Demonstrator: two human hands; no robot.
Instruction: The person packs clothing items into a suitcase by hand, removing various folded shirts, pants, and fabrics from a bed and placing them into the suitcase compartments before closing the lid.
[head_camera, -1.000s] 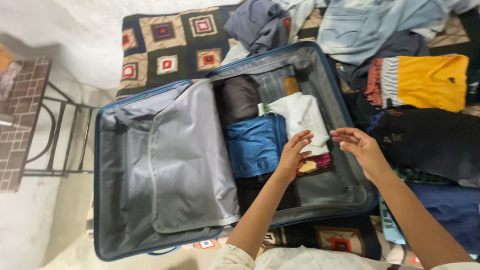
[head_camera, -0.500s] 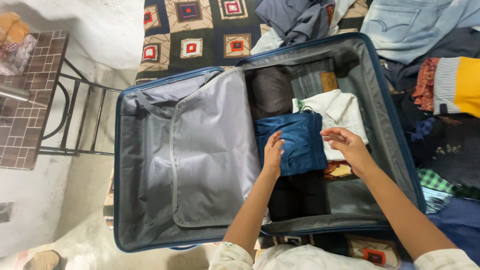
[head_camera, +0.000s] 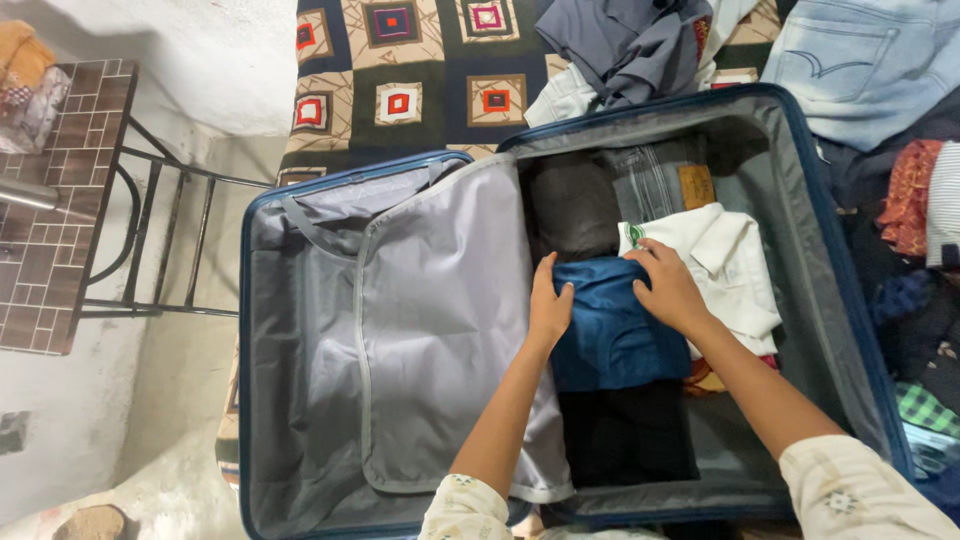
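Note:
An open blue suitcase (head_camera: 835, 250) with grey lining lies on a patterned bedspread. Its right half holds folded clothes: a blue garment (head_camera: 610, 335), a white shirt (head_camera: 735, 265), a dark grey roll (head_camera: 572, 205), grey jeans (head_camera: 655, 180) and a black garment (head_camera: 625, 435). My left hand (head_camera: 549, 308) presses flat on the blue garment's left edge. My right hand (head_camera: 668, 287) rests on its upper right corner, next to the white shirt. Both hands lie on the cloth with fingers together.
The suitcase's left half is covered by a grey zipped divider (head_camera: 440, 320). Loose clothes lie at the top and right: grey cloth (head_camera: 625, 45), light blue jeans (head_camera: 870, 60), red-patterned fabric (head_camera: 905, 195). A tiled side table (head_camera: 50, 230) on a black metal frame stands left.
Both hands dropped from hovering above the clothes onto the blue garment and moved toward its far end. The camera view shifted, so the suitcase sits lower and more to the right.

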